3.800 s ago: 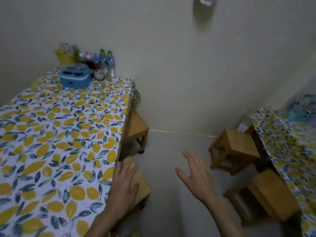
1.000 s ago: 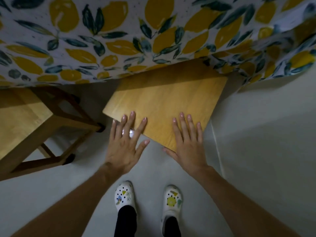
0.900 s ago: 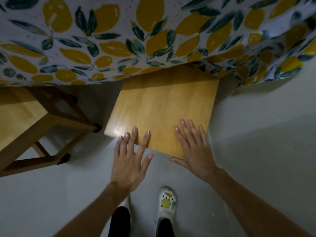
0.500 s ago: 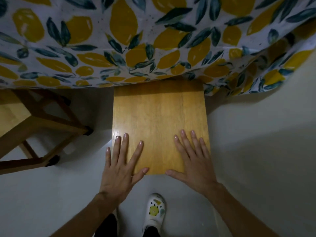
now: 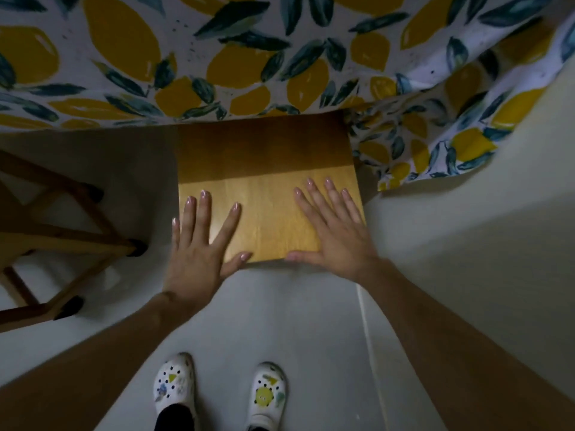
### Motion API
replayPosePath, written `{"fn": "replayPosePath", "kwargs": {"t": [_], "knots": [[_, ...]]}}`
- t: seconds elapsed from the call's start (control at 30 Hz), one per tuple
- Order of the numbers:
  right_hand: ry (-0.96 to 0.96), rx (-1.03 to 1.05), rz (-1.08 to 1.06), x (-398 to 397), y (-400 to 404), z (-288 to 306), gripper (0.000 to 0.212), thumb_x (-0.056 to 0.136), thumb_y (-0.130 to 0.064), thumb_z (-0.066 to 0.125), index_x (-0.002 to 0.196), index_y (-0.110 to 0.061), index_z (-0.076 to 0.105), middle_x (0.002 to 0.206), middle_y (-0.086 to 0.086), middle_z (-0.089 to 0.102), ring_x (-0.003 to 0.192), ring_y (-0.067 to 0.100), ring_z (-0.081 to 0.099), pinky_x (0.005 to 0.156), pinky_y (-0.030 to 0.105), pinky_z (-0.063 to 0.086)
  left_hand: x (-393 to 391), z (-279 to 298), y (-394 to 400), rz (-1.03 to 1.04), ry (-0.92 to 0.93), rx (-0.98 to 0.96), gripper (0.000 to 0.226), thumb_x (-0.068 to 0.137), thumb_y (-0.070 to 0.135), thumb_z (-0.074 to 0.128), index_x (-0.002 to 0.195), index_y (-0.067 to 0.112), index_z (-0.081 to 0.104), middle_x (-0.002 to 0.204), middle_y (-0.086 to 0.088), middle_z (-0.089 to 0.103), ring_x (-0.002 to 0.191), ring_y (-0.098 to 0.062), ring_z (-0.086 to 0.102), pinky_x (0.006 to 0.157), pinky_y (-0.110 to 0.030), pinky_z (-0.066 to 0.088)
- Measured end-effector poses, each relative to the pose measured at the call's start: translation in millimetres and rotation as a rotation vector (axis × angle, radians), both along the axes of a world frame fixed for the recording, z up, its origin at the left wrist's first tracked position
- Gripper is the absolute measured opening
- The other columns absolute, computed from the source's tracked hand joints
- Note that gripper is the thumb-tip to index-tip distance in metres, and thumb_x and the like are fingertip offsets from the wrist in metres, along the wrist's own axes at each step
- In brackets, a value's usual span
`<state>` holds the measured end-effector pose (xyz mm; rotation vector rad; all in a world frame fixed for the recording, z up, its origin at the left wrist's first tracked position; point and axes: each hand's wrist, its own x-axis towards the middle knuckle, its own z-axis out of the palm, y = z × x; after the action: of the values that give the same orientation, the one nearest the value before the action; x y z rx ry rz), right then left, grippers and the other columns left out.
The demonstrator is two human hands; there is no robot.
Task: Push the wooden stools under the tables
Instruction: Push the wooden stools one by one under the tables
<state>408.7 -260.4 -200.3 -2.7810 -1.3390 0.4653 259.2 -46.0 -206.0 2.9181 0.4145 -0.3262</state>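
A wooden stool [image 5: 267,194] stands square in front of me, its far half shaded under the table's lemon-print cloth [image 5: 217,57]. My left hand [image 5: 199,244] lies flat on the seat's near left corner, fingers spread, thumb at the front edge. My right hand [image 5: 333,231] presses flat on the near right part of the seat, thumb along the front edge. Neither hand grips anything. A second wooden stool [image 5: 62,241] stands at the left, only its legs and rungs showing.
The cloth's corner [image 5: 435,141] hangs down at the stool's right. Grey floor [image 5: 280,321] runs beneath me, with my two white clogs [image 5: 217,390] at the bottom. A pale wall [image 5: 497,244] rises to the right.
The stool has turned from skewed to square and slid further under the cloth. Both hands stayed flat on its near edge, and my feet came closer.
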Motion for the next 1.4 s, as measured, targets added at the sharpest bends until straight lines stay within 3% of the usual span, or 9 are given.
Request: {"fn": "replayPosePath", "kwargs": {"t": [0.33, 0.53, 0.6, 0.67, 0.8, 0.93, 1.13, 1.23, 1.4], "knots": [[0.009, -0.040, 0.000, 32.5, 18.2, 3.3, 0.106, 0.072, -0.089, 0.023, 0.151, -0.027, -0.014, 0.159, -0.001, -0.017, 0.145, 0.024, -0.020, 0.118, 0.045, -0.010, 29.2, 3.8, 14.2, 0.012, 0.040, -0.045, 0.074, 0.082, 0.071, 0.004, 0.144, 0.037, -0.019, 0.154, -0.012, -0.027, 0.140, -0.031, -0.027, 0.112, -0.053, -0.008], [0.060, -0.176, -0.126, 19.8, 35.4, 19.6, 0.098, 0.079, -0.084, 0.016, 0.148, -0.025, -0.021, 0.156, 0.000, -0.027, 0.143, 0.025, -0.027, 0.118, 0.046, -0.012, 32.0, 13.9, 30.6, -0.065, 0.133, -0.268, 0.063, 0.092, 0.059, 0.010, 0.143, 0.036, -0.020, 0.150, -0.006, -0.037, 0.136, -0.027, -0.037, 0.113, -0.054, -0.013], [0.066, -0.142, -0.264, -1.6, 51.5, 23.7, 0.096, 0.081, -0.082, 0.010, 0.151, -0.021, -0.015, 0.158, 0.003, -0.021, 0.144, 0.025, -0.024, 0.119, 0.047, -0.009, 28.4, 22.4, 47.4, -0.145, 0.133, -0.349, 0.058, 0.095, 0.054, 0.008, 0.146, 0.035, -0.012, 0.154, -0.004, -0.030, 0.137, -0.022, -0.033, 0.114, -0.053, -0.014], [0.045, 0.007, -0.373, -35.9, 74.8, 24.7, 0.095, 0.082, -0.079, 0.009, 0.153, -0.017, -0.004, 0.161, 0.006, -0.014, 0.146, 0.025, -0.017, 0.119, 0.050, -0.005, 18.2, 30.4, 68.8, -0.247, 0.061, -0.268, 0.055, 0.097, 0.049, 0.008, 0.149, 0.032, 0.001, 0.159, -0.002, -0.013, 0.140, -0.017, -0.026, 0.112, -0.048, -0.022], [-0.050, 0.234, -0.348, -123.4, 143.2, 21.5, 0.082, 0.092, -0.066, 0.018, 0.152, -0.011, 0.013, 0.161, 0.012, 0.006, 0.149, 0.027, 0.001, 0.119, 0.051, 0.005, -33.7, 36.7, 122.9, -0.258, -0.124, -0.130, 0.051, 0.100, 0.041, 0.015, 0.148, 0.023, 0.021, 0.158, -0.002, 0.018, 0.144, -0.018, -0.014, 0.112, -0.044, -0.022], [-0.093, 0.286, -0.362, -214.3, 239.0, 10.3, 0.066, 0.098, -0.049, 0.027, 0.149, -0.006, 0.024, 0.159, 0.015, 0.016, 0.148, 0.030, 0.010, 0.116, 0.058, 0.017, -137.4, 34.9, 225.1, -0.002, -0.181, -0.038, 0.050, 0.100, 0.035, 0.021, 0.147, 0.020, 0.022, 0.158, -0.005, 0.016, 0.145, -0.024, -0.007, 0.116, -0.052, -0.008], [0.034, 0.358, -0.161, -343.6, 428.5, 12.2, 0.085, 0.085, -0.061, 0.044, 0.148, -0.006, 0.027, 0.159, 0.016, 0.017, 0.147, 0.033, 0.012, 0.116, 0.057, 0.016, -292.4, 47.3, 417.0, 0.246, -0.174, -0.010, 0.054, 0.096, 0.034, 0.023, 0.146, 0.012, 0.027, 0.156, -0.011, 0.020, 0.146, -0.029, 0.002, 0.114, -0.050, -0.006], [0.048, 0.387, -0.061, -402.2, 514.7, 18.6, 0.097, 0.078, -0.067, 0.049, 0.149, -0.005, 0.026, 0.159, 0.018, 0.014, 0.148, 0.033, 0.007, 0.117, 0.057, 0.011, -335.8, 43.4, 486.7, 0.322, -0.109, 0.050, 0.061, 0.095, 0.044, 0.015, 0.149, 0.014, 0.018, 0.158, -0.012, 0.011, 0.145, -0.031, -0.002, 0.115, -0.054, -0.002], [0.073, 0.172, -0.153, -449.1, 586.5, 7.8, 0.114, 0.071, -0.073, 0.048, 0.152, -0.006, 0.006, 0.161, 0.017, -0.005, 0.147, 0.034, -0.011, 0.118, 0.056, 0.000, -345.5, 18.7, 545.4, 0.291, 0.027, 0.034, 0.062, 0.093, 0.060, 0.008, 0.146, 0.036, -0.013, 0.156, -0.003, -0.023, 0.141, -0.025, -0.026, 0.114, -0.056, -0.009]]}}
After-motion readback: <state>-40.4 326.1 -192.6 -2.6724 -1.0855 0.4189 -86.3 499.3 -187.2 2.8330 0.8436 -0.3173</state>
